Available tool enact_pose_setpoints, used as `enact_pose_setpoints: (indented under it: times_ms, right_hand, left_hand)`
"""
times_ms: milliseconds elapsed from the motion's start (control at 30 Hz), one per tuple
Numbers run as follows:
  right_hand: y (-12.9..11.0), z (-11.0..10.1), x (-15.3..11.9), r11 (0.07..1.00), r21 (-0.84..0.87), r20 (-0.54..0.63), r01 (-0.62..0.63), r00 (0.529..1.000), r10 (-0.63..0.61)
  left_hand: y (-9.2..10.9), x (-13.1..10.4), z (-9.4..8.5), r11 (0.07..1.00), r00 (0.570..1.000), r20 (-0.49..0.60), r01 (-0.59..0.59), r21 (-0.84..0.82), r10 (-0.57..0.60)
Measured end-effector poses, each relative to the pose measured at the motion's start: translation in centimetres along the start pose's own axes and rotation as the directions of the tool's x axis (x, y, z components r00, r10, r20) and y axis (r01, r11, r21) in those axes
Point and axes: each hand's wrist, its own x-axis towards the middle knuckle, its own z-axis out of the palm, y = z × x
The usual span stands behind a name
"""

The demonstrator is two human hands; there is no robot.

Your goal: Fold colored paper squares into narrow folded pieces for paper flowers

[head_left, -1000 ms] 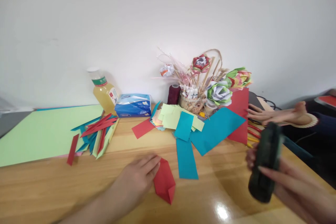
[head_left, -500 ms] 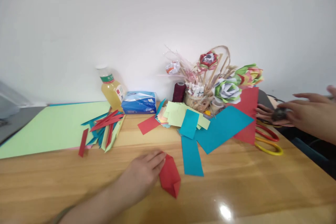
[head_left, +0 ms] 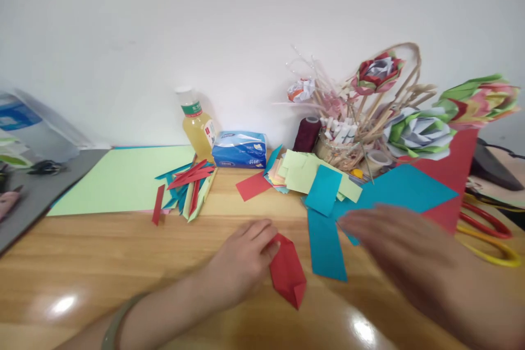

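My left hand (head_left: 246, 262) rests on the table with its fingers closed on the left edge of a folded red piece of paper (head_left: 288, 270). The paper lies flat, its lower corner folded over and its sides angled. To the right, my right hand (head_left: 406, 257) is blurred by motion, its fingers stretched out to the left and nothing visible in them. It is above the table, in front of part of a large blue paper sheet (head_left: 394, 188). Between the two hands lies a blue paper strip (head_left: 327, 246).
Behind are folded paper strips (head_left: 180, 191), a juice bottle (head_left: 197, 131), a tissue pack (head_left: 240, 150), stacked paper pieces (head_left: 299, 172), a thread spool (head_left: 307, 135) and paper flowers (head_left: 420, 134). Scissors (head_left: 488, 251) with red and yellow handles lie at right, a green sheet (head_left: 123, 180) at left.
My right hand has come left from the far right edge, where it was near a dark object, towards the red paper. My left hand keeps hold of the paper. The view has shifted.
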Motion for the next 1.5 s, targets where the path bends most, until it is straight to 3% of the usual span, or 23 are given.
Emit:
enact_pose_setpoints:
  times_ms: [33, 67, 133, 267, 400, 500, 600, 800, 1067, 1233, 1500]
  right_hand:
    - [-2.2, 1.1, 2.5, 0.986, 0.022, 0.102, 0.166, 0.981, -0.167]
    - [-3.9, 2.2, 4.4, 0.970, 0.027, 0.157, 0.242, 0.957, -0.243]
    - [-6.0, 4.2, 6.4, 0.962, 0.013, 0.157, 0.271, 0.950, -0.270]
    - [-5.7, 6.3, 5.9, 0.951, 0.038, 0.166, 0.308, 0.936, -0.310]
    - [-4.9, 5.4, 5.0, 0.917, -0.044, 0.161, 0.395, 0.909, -0.384]
    - [-5.2, 3.8, 4.8, 0.930, -0.065, 0.099, 0.363, 0.929, -0.356]
    - [-6.2, 3.1, 4.5, 0.953, -0.070, 0.019, 0.296, 0.955, -0.295]
    - [-6.7, 5.1, 3.8, 0.961, -0.060, 0.078, 0.271, 0.961, -0.266]
    - [-2.6, 6.3, 3.6, 0.966, -0.026, 0.020, 0.256, 0.967, -0.256]
    - [-2.4, 6.7, 3.8, 0.971, 0.037, -0.026, 0.236, 0.972, -0.235]
    - [-2.2, 6.8, 4.8, 0.970, 0.179, -0.024, 0.165, 0.986, -0.164]
  left_hand:
    - [0.0, 0.0, -0.1, 1.000, 1.000, 0.017, -0.004, -0.014, 0.005]
    - [-0.1, 0.0, -0.1, 1.000, 0.999, 0.036, -0.016, -0.026, 0.017]
    - [-0.2, -0.1, 0.0, 0.998, 0.997, 0.055, -0.045, -0.040, 0.047]
    - [-0.3, -0.4, 0.2, 0.995, 0.994, 0.049, -0.094, 0.026, 0.093]
    - [-0.1, -0.4, 0.1, 0.982, 0.990, 0.079, -0.125, 0.140, 0.114]
    - [0.0, -0.4, 0.0, 0.985, 0.991, 0.084, -0.111, 0.134, 0.100]
    - [0.1, -0.3, 0.2, 0.991, 0.999, -0.014, -0.047, 0.128, 0.049]
    - [0.3, 0.3, 0.2, 0.995, 0.985, -0.158, 0.076, 0.071, -0.064]
    - [-0.3, 0.5, 0.3, 0.998, 0.979, -0.203, -0.033, -0.048, 0.022]
    - [0.0, 0.4, 0.3, 0.996, 0.989, -0.120, -0.089, -0.008, 0.087]
    - [0.1, 0.6, 0.3, 0.995, 0.976, -0.195, -0.089, 0.053, 0.098]
